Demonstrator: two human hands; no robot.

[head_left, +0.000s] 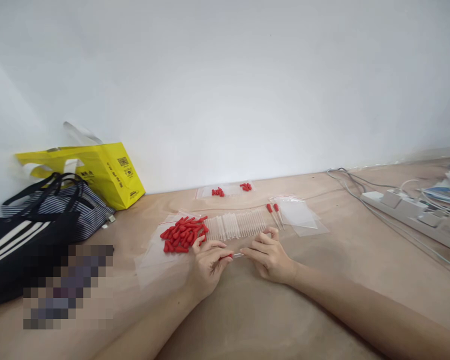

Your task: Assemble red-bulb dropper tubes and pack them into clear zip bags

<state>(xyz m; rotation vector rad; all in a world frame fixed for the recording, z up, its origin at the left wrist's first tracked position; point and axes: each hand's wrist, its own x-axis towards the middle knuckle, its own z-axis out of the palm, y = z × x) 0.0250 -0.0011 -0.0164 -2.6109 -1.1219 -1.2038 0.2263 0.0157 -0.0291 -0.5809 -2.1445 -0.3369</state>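
Between thumb and fingers, my left hand [209,265] pinches a red rubber bulb [227,257]. A clear tube [238,255] runs from the bulb to my right hand [268,257], whose fingertips hold its other end. Behind my left hand lies a pile of red bulbs [182,234] on clear plastic bags [152,255]. A row of clear tubes [234,225] lies side by side just beyond both hands. Two droppers with red bulbs [273,212] rest to the right of the row.
Clear bags [298,215] lie right of the droppers, and bagged red bulbs [218,192] near the wall. A yellow bag [112,175] and a black bag [26,245] stand at left. A power strip [405,212] with cables is at right.
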